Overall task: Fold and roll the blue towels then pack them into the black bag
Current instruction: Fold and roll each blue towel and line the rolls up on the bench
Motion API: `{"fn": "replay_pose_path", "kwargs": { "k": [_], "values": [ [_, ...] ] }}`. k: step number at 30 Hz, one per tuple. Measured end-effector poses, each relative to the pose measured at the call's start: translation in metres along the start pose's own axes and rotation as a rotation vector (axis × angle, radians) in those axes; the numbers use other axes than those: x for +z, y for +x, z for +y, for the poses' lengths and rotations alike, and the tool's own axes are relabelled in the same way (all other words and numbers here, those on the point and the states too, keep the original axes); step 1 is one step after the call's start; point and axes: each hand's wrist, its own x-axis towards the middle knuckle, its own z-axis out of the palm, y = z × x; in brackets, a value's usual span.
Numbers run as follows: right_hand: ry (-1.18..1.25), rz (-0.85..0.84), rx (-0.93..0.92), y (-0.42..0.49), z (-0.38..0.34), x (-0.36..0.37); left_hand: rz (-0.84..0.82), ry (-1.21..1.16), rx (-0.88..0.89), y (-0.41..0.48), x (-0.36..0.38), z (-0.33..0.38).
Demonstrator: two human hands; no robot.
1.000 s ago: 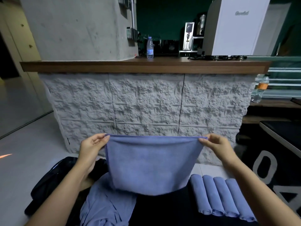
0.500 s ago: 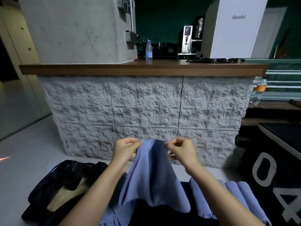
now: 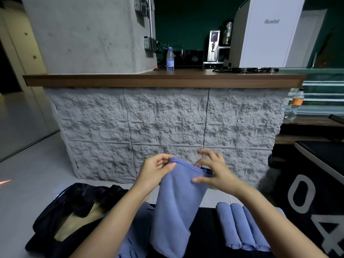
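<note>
- Left hand (image 3: 155, 172) pinches the top corner of the folded blue towel (image 3: 176, 203).
- Right hand (image 3: 214, 173), fingers spread, only touches its edge.
- Black case (image 3: 331, 198) reads "04".

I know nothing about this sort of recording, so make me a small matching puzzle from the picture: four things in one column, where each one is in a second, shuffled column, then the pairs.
Things
1. hanging towel
2. rolled towels
3. black bag
4. water bottle

Places
A. standing on the wooden counter
B. lying open on the floor, at the person's left
C. gripped at its top edge by the left hand
D. lying side by side, at the person's right

Pairs: 1-C, 2-D, 3-B, 4-A
</note>
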Motion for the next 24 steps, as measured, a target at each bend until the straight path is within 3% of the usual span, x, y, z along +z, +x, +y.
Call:
{"fn": "replay_pose_path", "kwargs": {
  "k": [3,6,9,12,13,16,19,24],
  "values": [
    [-0.084,-0.214,0.062,-0.004,0.019,-0.008,0.005,0.011,-0.016,0.004,-0.013,-0.002],
    [0.091,-0.184,0.096,-0.006,0.012,-0.026,0.038,0.102,-0.07,0.013,-0.027,-0.005],
    [0.147,-0.053,0.017,0.006,-0.01,-0.051,0.078,0.068,0.005,0.023,-0.032,0.008],
    [0.045,0.332,-0.116,0.011,-0.022,-0.051,0.162,-0.064,0.112,0.028,-0.032,0.017],
    [-0.071,0.382,-0.104,0.011,-0.02,-0.042,0.157,-0.024,0.075,0.028,-0.029,0.01],
    [-0.296,0.016,0.206,0.004,0.001,-0.004,0.081,0.163,-0.143,0.016,-0.02,-0.035],
    [-0.106,0.002,0.266,-0.003,0.018,-0.002,0.053,0.15,-0.179,0.007,-0.025,-0.048],
    [0.463,-0.024,0.279,-0.021,0.005,-0.023,-0.034,0.093,-0.154,0.003,-0.031,-0.032]
  ]
}}
